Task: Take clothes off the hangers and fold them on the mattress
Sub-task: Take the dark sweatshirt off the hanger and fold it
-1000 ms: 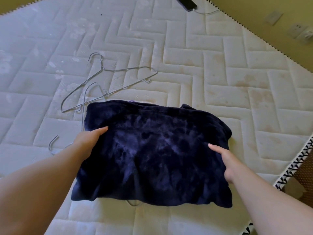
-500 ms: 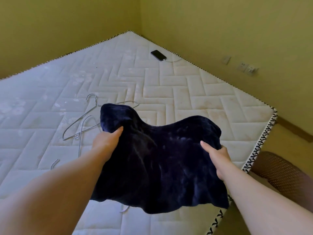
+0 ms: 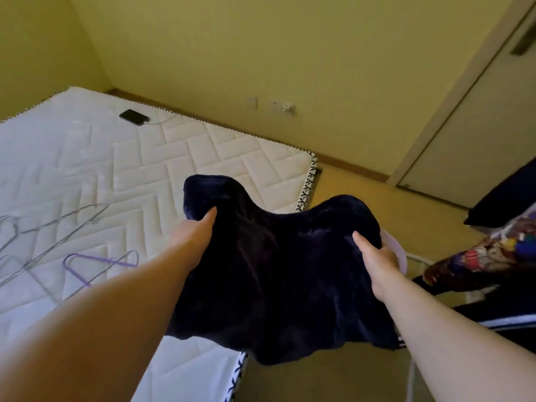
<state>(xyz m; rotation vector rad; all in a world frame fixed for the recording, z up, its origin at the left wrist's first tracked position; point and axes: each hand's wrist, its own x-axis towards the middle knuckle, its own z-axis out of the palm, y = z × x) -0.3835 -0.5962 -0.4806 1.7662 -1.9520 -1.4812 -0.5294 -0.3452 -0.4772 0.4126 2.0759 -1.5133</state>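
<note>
A folded dark navy fleece garment (image 3: 278,274) hangs in the air over the right edge of the white quilted mattress (image 3: 121,169) and the floor. My left hand (image 3: 194,230) grips its left side, thumb on top. Gripping the right side is my right hand (image 3: 374,256), thumb on top too. The fingers of both hands are hidden under the fabric. Bare wire hangers (image 3: 55,230) and a purple hanger (image 3: 98,264) lie on the mattress at the left.
A black phone (image 3: 134,117) on a charging cable lies at the mattress's far side. At the right, dark and patterned clothes (image 3: 490,256) hang over a white rack (image 3: 417,259). A door (image 3: 478,134) stands at the far right, wall sockets (image 3: 280,105) beyond the mattress.
Both hands have lifted the folded navy garment off the mattress and carried it rightwards past the mattress edge. The view has swung right, bringing the rack and door into sight.
</note>
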